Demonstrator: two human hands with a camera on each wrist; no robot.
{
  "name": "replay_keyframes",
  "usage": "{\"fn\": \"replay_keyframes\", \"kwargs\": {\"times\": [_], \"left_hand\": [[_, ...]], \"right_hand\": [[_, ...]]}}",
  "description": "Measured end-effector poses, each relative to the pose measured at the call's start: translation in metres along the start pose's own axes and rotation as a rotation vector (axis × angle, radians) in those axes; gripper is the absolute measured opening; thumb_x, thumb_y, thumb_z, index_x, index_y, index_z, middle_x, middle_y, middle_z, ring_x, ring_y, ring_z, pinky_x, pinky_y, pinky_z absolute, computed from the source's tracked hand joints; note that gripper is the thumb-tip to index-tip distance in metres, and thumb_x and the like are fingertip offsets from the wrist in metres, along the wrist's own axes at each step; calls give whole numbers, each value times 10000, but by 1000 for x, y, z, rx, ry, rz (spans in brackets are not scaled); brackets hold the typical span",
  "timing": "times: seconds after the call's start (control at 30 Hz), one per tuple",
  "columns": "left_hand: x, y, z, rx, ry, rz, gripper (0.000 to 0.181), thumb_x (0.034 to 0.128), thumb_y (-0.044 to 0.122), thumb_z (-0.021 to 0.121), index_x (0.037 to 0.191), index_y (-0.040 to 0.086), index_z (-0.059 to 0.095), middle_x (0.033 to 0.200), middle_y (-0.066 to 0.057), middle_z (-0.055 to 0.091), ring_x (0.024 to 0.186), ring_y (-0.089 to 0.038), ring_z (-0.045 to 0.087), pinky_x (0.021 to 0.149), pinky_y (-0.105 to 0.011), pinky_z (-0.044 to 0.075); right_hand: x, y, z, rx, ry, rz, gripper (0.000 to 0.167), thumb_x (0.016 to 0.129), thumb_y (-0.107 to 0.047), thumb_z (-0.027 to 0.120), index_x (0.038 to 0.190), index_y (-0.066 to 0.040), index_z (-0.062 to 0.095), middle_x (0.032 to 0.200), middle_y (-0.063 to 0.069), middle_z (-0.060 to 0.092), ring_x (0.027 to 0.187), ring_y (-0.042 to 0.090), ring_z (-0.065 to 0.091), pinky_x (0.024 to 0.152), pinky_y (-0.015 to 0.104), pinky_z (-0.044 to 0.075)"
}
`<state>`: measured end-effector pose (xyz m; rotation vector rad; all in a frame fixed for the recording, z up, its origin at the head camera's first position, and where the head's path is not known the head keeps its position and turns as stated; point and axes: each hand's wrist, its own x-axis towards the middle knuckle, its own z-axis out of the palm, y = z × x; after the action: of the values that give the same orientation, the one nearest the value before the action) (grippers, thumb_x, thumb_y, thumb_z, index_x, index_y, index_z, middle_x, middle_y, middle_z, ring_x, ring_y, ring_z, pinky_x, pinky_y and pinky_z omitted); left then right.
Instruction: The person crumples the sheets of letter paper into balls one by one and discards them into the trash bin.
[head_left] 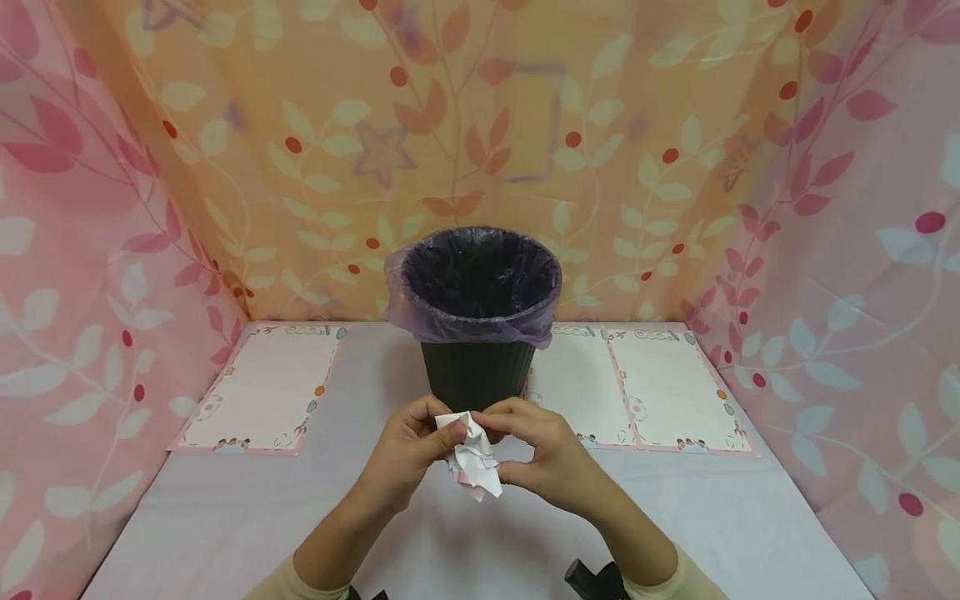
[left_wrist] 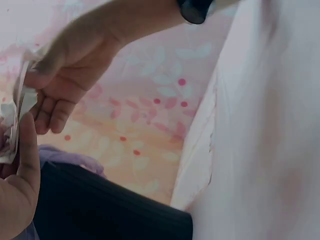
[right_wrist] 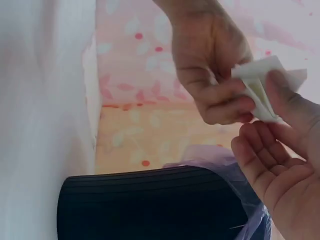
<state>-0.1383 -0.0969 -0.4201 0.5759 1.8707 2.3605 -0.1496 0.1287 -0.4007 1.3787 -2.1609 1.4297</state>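
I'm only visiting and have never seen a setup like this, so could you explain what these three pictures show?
There is no robot here: a person works with a bare left hand and right hand. The wide picture comes from a camera worn on the head, looking forward and down. The other two come from cameras on the left and right wrists, so the same scene appears there turned sideways.

On the pale table stands a dark bin, lined with a purple bag folded over its rim. Three sheets with decorated borders lie there too: in the head view, one left of the bin and two to its right. Both hands pinch a crumpled paper in front of the bin. Patterned cloth hangs behind and at both sides.
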Motion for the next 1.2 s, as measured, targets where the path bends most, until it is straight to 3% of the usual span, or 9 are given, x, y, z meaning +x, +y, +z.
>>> {"fn": "replay_keyframes", "kwargs": {"times": [0.13, 0.27, 0.43, 0.57, 0.73, 0.87, 0.97, 1.07, 1.2], "left_hand": [[-3, 0, 6, 98, 94, 43, 178, 915, 83, 764, 874, -9, 617, 830, -20, 627, 734, -126, 597, 638, -225, 552], [-7, 3, 12, 195, 139, 74, 151, 897, 120, 792, 856, 44, 668, 841, -59, 645, 730, -160, 607, 617, -242, 545], [-12, 6, 15, 320, 97, 85, 103, 911, 205, 785, 887, 134, 714, 866, -52, 688, 753, -155, 637, 625, -273, 564], [-12, 8, 14, 418, 0, 122, 204, 883, 312, 783, 1014, 177, 705, 942, 2, 687, 836, -139, 660, 721, -295, 600], [-9, 5, 15, 585, -46, 296, 453, 739, 320, 906, 1116, 194, 689, 1036, 82, 670, 929, -110, 666, 829, -287, 608], [-7, 4, 15, 711, -17, 423, 267, 833, 212, 862, 1058, 208, 719, 1005, 122, 694, 907, -60, 665, 785, -246, 600], [-7, 7, 12, 739, -40, 449, 208, 872, 154, 822, 1054, 207, 738, 1006, 124, 707, 892, -47, 668, 736, -224, 592], [-7, 12, 7, 697, -65, 370, 183, 890, 138, 794, 1056, 206, 757, 1000, 117, 722, 853, -68, 678, 704, -238, 593], [-6, 18, 0, 564, -73, 152, 111, 940, 200, 744, 1048, 186, 763, 928, 64, 740, 776, -132, 691, 695, -288, 604]], "right_hand": [[1, -5, 4, -12, -3, 44, 574, 814, 13, 841, 1342, -56, 628, 1159, 26, 666, 1004, 139, 650, 845, 305, 601], [0, -6, 9, -23, 11, 72, 628, 810, -32, 862, 1380, -70, 600, 1114, 7, 644, 999, 126, 641, 854, 294, 599], [-3, -8, 11, 82, 48, 201, 511, 814, 5, 838, 1273, -152, 678, 1050, -30, 649, 953, 146, 644, 810, 301, 611], [-3, -5, 8, 183, 101, 302, 409, 843, 30, 798, 1200, -143, 699, 1057, 17, 662, 945, 187, 651, 813, 307, 612], [-1, 4, 7, 236, 173, 338, 299, 845, 13, 810, 1112, -76, 709, 1060, 90, 664, 959, 195, 655, 810, 271, 599], [-1, 5, 11, 269, 202, 337, 241, 844, 8, 812, 1056, -45, 710, 1049, 121, 658, 972, 199, 648, 805, 268, 594], [0, 5, 10, 325, 180, 349, 226, 848, -4, 810, 1050, -36, 713, 1043, 137, 667, 949, 203, 671, 790, 288, 606], [1, 6, 5, 335, 84, 331, 251, 874, -22, 795, 1106, -47, 703, 1066, 129, 672, 931, 197, 679, 790, 307, 609], [1, 6, -7, 210, -43, 223, 414, 885, -65, 801, 1274, -84, 663, 1186, 70, 650, 1023, 186, 647, 884, 320, 589]]}}
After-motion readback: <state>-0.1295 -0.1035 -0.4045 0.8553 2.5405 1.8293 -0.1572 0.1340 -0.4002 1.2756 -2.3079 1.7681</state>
